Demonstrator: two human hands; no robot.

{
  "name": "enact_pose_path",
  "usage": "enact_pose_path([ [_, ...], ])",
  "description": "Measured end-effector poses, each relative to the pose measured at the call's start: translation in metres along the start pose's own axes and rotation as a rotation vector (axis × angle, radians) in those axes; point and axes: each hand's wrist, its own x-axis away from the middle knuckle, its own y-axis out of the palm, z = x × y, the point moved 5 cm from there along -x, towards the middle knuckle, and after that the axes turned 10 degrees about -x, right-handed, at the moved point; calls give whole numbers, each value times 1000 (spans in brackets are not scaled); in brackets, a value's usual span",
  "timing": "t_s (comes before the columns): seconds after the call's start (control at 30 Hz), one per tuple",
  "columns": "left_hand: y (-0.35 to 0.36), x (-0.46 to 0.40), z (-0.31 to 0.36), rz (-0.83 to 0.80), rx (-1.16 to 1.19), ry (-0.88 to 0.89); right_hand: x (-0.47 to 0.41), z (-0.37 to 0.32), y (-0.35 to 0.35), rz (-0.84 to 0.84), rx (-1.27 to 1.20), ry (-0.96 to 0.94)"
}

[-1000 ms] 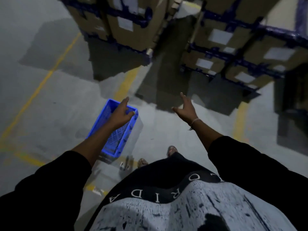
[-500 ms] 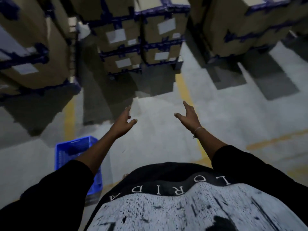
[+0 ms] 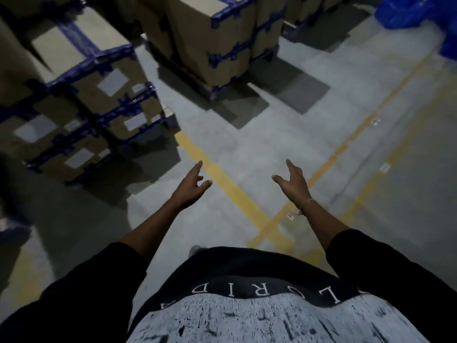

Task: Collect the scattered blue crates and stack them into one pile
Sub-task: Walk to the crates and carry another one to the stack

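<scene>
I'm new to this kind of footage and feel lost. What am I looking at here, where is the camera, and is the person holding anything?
The camera sits on a person's head, looking down past their chest at a warehouse floor. The left hand and right hand reach forward, fingers spread, holding nothing. Yellow lines cross the floor. Stacked cardboard boxes with blue tape stand to the left and ahead. Something blue shows far top right, too blurred to tell if it is crates.

Taped cardboard boxes (image 3: 103, 95) stacked on left, yellow floor lines (image 3: 222, 179), grey concrete floor (image 3: 272, 125)
</scene>
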Motion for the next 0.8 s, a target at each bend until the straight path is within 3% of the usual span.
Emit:
enact_pose_path([
  [0.6, 49, -353, 209, -387, -127, 420, -184, 4, -170, 540, -273, 242],
  [0.8, 62, -458, 271, -464, -184, 479, -242, 3, -216, 693, -331, 297],
])
